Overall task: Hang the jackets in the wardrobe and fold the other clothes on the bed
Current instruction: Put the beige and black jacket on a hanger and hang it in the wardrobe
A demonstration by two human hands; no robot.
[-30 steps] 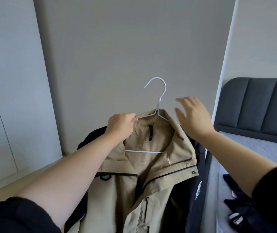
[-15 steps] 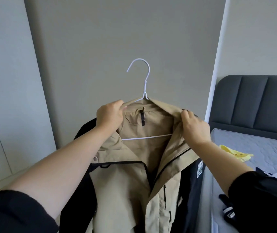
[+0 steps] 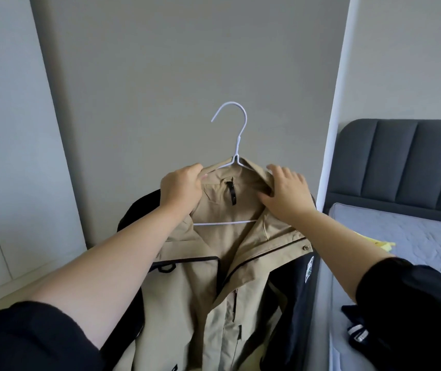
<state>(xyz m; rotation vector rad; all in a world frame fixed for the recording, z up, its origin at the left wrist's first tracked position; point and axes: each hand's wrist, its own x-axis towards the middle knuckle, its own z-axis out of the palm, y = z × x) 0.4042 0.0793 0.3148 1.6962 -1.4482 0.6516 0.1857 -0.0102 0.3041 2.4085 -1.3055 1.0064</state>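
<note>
Now, jacket (image 3: 206, 290) held up on its hanger (image 3: 235, 159): left hand (image 3: 180, 187) grips the collar at nine o'clock, right hand (image 3: 285, 194) pinches it at three. Best seat both shoulders evenly before hanging.

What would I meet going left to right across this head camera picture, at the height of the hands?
Pale wardrobe door → left hand → white hanger carrying the beige jacket → right hand → white wall corner → dark headboard of the bed.
</note>
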